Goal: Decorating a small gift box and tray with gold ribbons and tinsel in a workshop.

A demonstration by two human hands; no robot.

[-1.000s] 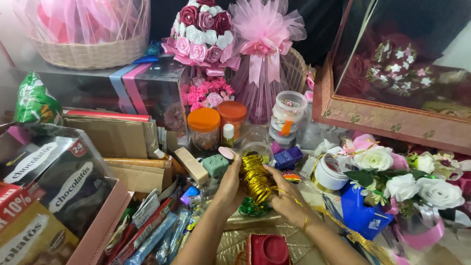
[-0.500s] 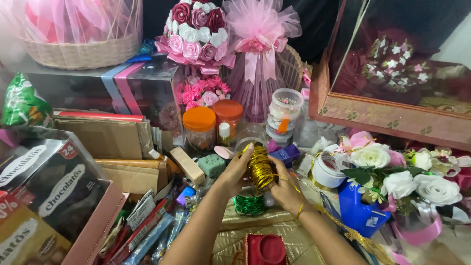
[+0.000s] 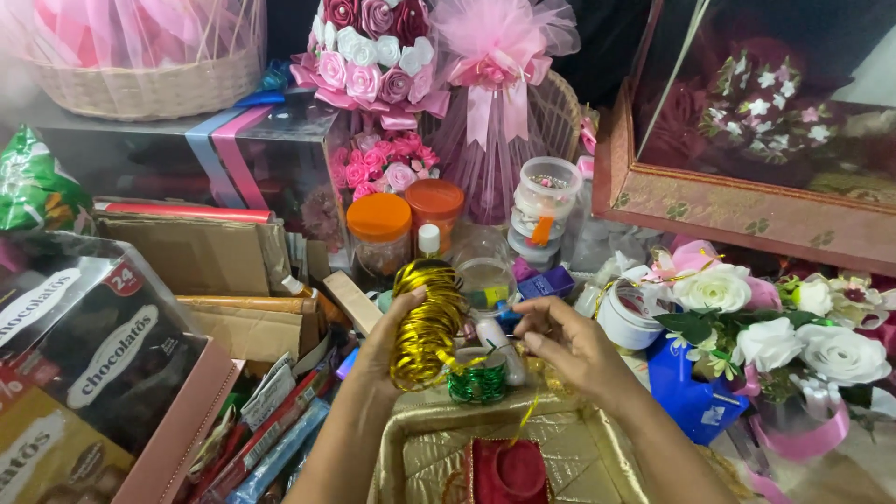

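My left hand (image 3: pixel 385 338) grips a spool of shiny gold ribbon (image 3: pixel 427 323) and holds it upright above the clutter. A loose gold strand runs from the spool toward my right hand (image 3: pixel 571 347), which hovers just right of it with the fingers pinched on the strand's end. Directly below sits a smaller spool of green ribbon (image 3: pixel 478 381). Under my forearms lies a gold padded tray (image 3: pixel 439 450) with a red velvet box (image 3: pixel 509 469) on it.
Two orange-lidded jars (image 3: pixel 379 226) and stacked clear tubs (image 3: pixel 545 205) stand behind. White and pink fabric roses (image 3: pixel 761 322) lie right, beside a blue bag (image 3: pixel 686 392). Chocolate boxes (image 3: pixel 84 355) and cardboard (image 3: pixel 201 257) fill the left. A big framed gift box (image 3: pixel 747 140) rises back right.
My left hand has shifted the gold spool left and up, away from my right hand. The right hand let go of the spool and now holds only the loose strand.
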